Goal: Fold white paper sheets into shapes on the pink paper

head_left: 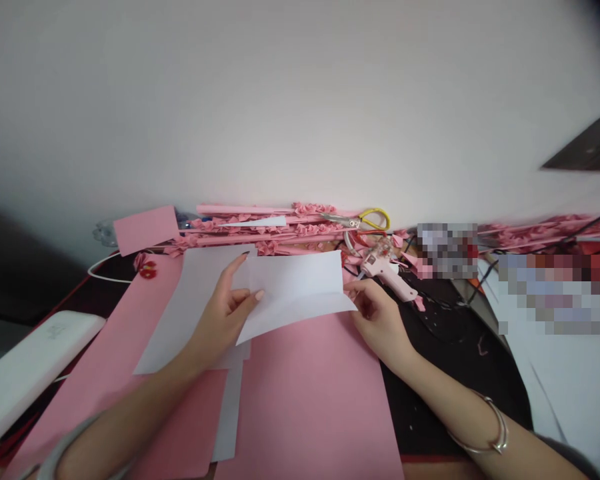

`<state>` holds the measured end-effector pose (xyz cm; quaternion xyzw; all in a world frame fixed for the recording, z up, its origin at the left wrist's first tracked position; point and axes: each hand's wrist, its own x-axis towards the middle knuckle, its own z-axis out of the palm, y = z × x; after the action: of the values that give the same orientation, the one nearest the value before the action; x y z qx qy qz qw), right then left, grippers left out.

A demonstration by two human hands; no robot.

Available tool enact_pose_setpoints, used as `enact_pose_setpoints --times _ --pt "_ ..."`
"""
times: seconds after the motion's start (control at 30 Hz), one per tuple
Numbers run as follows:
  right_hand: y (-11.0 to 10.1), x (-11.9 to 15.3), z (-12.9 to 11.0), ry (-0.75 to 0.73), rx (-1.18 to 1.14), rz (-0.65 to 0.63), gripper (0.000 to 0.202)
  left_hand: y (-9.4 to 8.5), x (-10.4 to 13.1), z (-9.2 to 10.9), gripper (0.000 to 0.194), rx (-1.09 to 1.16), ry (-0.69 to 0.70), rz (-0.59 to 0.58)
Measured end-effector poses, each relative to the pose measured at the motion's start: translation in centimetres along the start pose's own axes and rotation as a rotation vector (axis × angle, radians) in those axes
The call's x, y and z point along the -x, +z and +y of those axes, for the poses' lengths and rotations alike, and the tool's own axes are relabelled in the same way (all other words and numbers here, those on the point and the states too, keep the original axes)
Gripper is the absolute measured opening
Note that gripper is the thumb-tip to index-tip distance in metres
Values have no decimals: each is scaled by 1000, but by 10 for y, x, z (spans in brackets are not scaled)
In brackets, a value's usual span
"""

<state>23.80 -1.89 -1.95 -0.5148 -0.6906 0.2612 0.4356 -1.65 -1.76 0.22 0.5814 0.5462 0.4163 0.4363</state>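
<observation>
A sheet of white paper (300, 283) is held up between both hands above the pink paper (310, 393), its near edge bent into a curl. My left hand (227, 307) grips its left edge, thumb on top and the index finger stretched toward the far side. At the right edge, my right hand (377, 317) pinches the near corner with bent fingers. Another white sheet (175, 307) lies flat under and beside my left hand. A narrow white strip (229, 413) rests on the pink paper closer to me.
Pink paper sticks with folded flowers (260, 230) lie along the wall. Yellow-handled scissors (375, 219) rest on them, with a pink glue gun (390, 273) and dark cables nearby. A long white box-shaped object (40, 373) is at left. White sheets (570, 373) lie at right.
</observation>
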Motion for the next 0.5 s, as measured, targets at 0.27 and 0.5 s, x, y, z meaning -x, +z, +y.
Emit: enact_pose_setpoints --times 0.27,0.5 --pt "1 3 -11 -28 -252 5 24 2 2 -7 44 -26 52 -57" --pt "-2 7 -17 33 -234 -153 16 1 2 -13 12 -298 176 -126"
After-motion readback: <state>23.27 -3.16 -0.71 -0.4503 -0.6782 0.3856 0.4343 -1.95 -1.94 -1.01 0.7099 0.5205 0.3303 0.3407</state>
